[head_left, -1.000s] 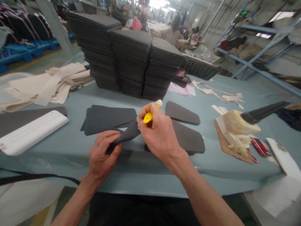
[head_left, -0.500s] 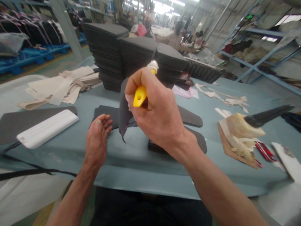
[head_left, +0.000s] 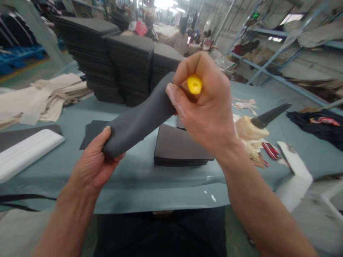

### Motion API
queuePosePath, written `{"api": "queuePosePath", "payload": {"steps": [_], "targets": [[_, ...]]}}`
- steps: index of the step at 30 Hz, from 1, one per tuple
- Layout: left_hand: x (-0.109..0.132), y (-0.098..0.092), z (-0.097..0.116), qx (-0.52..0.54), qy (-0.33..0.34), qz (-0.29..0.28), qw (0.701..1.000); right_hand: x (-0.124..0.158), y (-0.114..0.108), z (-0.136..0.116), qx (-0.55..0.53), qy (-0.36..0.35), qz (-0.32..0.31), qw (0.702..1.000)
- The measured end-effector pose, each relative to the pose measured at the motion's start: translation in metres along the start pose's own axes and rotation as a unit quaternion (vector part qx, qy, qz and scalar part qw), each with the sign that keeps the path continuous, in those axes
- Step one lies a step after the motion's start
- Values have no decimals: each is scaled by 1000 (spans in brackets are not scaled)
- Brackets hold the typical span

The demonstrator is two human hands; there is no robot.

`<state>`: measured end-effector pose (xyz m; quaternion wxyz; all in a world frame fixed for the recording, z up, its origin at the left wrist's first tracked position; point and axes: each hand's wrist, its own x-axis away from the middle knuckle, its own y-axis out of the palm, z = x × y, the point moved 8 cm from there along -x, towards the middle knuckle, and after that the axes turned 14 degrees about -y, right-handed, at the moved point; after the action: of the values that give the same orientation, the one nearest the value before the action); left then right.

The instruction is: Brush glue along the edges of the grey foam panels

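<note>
A curved dark grey sheet point(head_left: 139, 117) of foam-like material is held up over the table between my two hands. My left hand point(head_left: 92, 160) grips its near left end, thumb on top and fingers underneath. At the far right end, the thumb and finger of my right hand point(head_left: 206, 103) pinch its edge. The same hand is closed around a yellow-handled brush point(head_left: 194, 85); only the handle's end with its hole shows, and the brush head is hidden behind the hand. Below lies a small stack of dark grey pieces point(head_left: 182, 144). More dark pieces point(head_left: 92, 134) lie behind my left hand.
Tall stacks of dark sheets point(head_left: 93, 64) stand at the back. Cream fabric strips point(head_left: 45, 96) and a white flat bar point(head_left: 29, 153) lie left. To the right are a black-handled tool with a pale crusted base point(head_left: 252, 128), a red object point(head_left: 271, 150) and dark cloth point(head_left: 316, 125).
My left hand, earlier open near the table, has taken hold of the sheet's near end. My right hand has moved right with the brush and sheet, uncovering the small stack. The view has shifted.
</note>
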<state>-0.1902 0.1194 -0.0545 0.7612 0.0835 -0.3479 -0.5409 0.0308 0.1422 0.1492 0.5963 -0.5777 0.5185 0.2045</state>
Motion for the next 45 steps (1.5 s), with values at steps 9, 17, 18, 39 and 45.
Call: {"api": "queuePosePath", "payload": {"steps": [9, 17, 18, 39, 45], "targets": [[-8, 74, -6, -208, 121, -71, 968, 112, -62, 64, 51, 154, 55, 985], [5, 129, -3, -376, 164, -101, 906, 173, -94, 87, 68, 223, 108, 966], [9, 133, 1, -401, 192, -89, 891, 174, -98, 85, 81, 222, 112, 965], [-15, 111, -16, -624, 196, 61, 754, 215, -90, 91, 209, 282, 52, 935], [-15, 111, -19, -629, 196, 73, 749, 223, -89, 94, 191, 285, 63, 937]]}}
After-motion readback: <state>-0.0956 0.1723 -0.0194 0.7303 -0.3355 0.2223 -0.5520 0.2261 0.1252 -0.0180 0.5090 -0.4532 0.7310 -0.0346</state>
